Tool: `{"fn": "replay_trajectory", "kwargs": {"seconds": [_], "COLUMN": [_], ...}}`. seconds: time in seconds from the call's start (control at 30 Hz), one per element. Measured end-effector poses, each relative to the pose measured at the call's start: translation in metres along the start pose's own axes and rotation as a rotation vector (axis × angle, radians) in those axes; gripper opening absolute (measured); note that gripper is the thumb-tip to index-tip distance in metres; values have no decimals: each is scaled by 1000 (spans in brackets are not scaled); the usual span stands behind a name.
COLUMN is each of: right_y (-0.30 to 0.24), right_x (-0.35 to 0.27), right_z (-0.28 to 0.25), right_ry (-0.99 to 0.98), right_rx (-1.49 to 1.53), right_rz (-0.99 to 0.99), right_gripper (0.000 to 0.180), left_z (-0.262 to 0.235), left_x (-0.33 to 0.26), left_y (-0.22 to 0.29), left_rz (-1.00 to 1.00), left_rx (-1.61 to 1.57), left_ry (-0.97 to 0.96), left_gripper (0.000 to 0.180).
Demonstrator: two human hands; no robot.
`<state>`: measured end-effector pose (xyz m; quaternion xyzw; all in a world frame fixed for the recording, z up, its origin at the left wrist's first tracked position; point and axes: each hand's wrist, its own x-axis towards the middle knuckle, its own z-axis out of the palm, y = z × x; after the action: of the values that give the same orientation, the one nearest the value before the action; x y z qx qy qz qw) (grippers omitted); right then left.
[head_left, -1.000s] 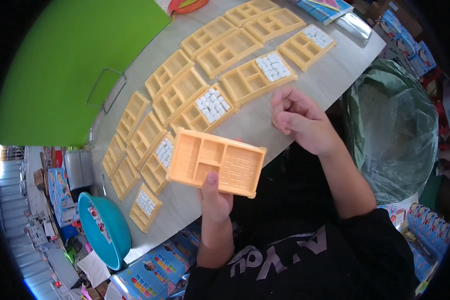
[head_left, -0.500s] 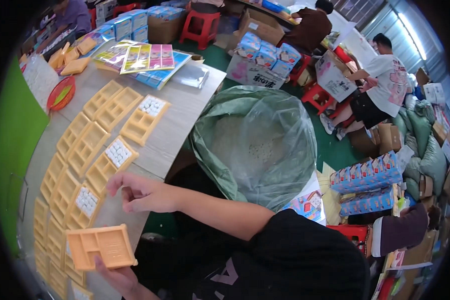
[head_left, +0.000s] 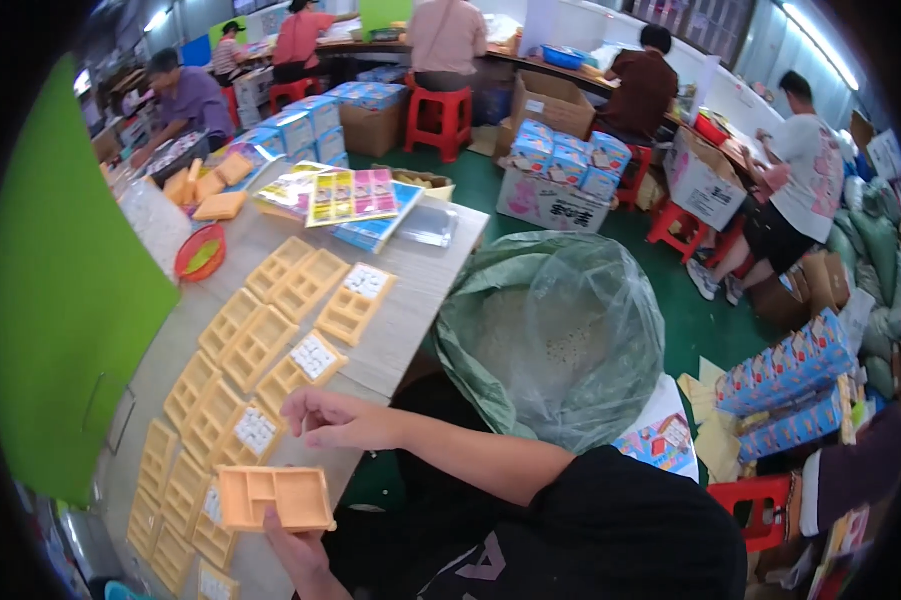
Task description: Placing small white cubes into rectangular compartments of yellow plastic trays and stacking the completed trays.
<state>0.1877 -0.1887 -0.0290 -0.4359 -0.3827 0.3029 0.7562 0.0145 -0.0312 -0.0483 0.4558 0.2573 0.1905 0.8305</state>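
Note:
My left hand (head_left: 301, 550) grips a pale orange plastic tray (head_left: 301, 500) with several compartments, its thumb over the near edge. The compartments appear to hold nothing. Above the tray hovers my right hand (head_left: 336, 418), fingers loosely bent and apart, with nothing visible in them. It is nearest to a yellow compartment tray (head_left: 236, 445) on the table, where small white pieces (head_left: 256, 428) fill one section. More such trays lie in slanting rows to the left, such as a tray without white pieces (head_left: 213, 408); several along the right-hand row carry white pieces.
A large green sack (head_left: 451, 330) with a clear liner stands right of the table (head_left: 411, 300). Colourful printed sheets (head_left: 353, 195) and a red basket (head_left: 203, 252) lie at the table's far end. Blue boxes (head_left: 786, 370) are stacked at right. Several people sit or stand working beyond.
The view has shifted, so the table and both hands appear farther right and more of the room's back shows. The left hand still holds the tray; the right hand remains above it.

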Motion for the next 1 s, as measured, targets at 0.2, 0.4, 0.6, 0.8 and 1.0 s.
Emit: {"fn": "replay_trajectory", "kwargs": {"seconds": [0.2,0.4,0.6,0.8,1.0], "right_y": [11,36,17,20,12], "right_x": [28,20,15,18,26], "right_z": [-2,-2,19,16,20], "right_ry": [107,596,541,460,425], "right_rx": [-70,-349,-313,-505,-467], "right_rz": [-126,-210,-59,-106,-172], "right_gripper": [41,39,40,48,49], "left_z": [-17,-1,1,7,-1], "left_x": [4,-4,-11,-2,-5], "left_y": [-1,-10,8,4,0], "left_rz": [18,-122,-149,-166,-67], "left_rx": [12,-30,7,4,-67], "left_ry": [-131,65,-121,-34,4], "left_gripper": [58,54,47,48,54]}}
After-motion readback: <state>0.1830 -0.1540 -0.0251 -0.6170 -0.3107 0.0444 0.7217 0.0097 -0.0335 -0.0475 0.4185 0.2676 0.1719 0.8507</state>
